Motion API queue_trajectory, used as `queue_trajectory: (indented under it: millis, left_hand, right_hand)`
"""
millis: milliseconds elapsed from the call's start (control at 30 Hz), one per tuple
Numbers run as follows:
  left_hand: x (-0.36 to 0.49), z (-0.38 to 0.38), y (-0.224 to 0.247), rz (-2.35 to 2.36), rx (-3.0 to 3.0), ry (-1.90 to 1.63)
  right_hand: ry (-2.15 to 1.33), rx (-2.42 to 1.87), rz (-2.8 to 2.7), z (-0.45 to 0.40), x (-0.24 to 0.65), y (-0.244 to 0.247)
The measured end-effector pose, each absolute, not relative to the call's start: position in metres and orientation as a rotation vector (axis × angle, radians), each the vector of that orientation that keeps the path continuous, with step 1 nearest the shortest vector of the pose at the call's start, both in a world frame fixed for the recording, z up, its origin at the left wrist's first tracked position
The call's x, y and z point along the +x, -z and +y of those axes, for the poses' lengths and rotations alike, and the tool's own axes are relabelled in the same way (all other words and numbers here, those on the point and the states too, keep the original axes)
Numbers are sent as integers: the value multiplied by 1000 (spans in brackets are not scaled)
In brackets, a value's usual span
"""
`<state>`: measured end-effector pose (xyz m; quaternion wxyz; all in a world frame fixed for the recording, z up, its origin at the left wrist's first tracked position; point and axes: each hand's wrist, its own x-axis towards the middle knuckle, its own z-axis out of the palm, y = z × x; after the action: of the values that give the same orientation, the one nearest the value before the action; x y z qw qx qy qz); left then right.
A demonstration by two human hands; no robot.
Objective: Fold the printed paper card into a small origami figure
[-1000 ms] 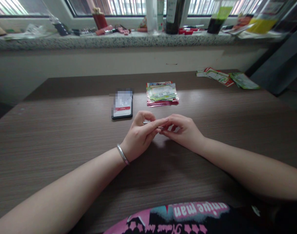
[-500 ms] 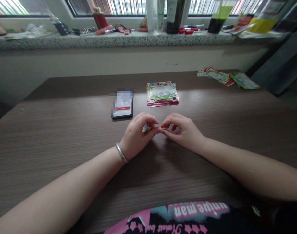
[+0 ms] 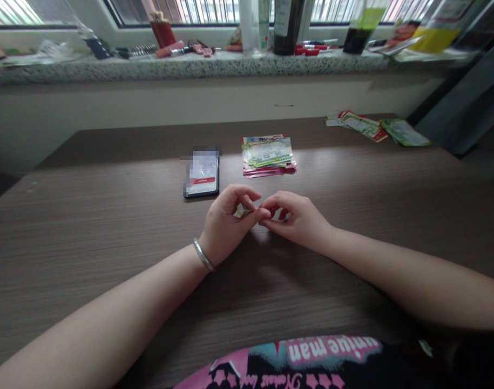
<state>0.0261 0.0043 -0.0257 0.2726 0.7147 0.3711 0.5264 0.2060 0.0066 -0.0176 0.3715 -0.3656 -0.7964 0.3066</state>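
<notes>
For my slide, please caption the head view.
Bare left hand, holding a partly hidden colourful piece, meets right hand near a rectangular black phone.

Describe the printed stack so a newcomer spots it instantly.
On the brown table, find the phone. To its right sits the printed stack, green and white on top, red along its near edge, piled, unlike the spread pieces far right.

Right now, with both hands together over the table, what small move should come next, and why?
Perhaps ease the right hand slightly away from the left hand: they meet closely, and only a sliver of the colourful piece shows, so its edges can't be checked.
</notes>
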Motion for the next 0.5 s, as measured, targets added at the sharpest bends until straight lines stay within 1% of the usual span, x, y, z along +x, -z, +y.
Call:
queue_trajectory:
  millis: [133,300,400,500]
  left_hand:
    - [26,4,23,987,2043,-1436]
    - [31,0,7,1071,2167,-1396]
    - [35,2,-1,1072,1983,-1411]
    - [41,12,-1,1017,1783,-1388]
  right_hand:
    - [-828,-913,-2052,7,208,17]
    - [-855,-912,-2023,8,208,11]
    - [-832,-894,-2044,9,205,5]
    - [-951,-928,-1918,12,200,3]
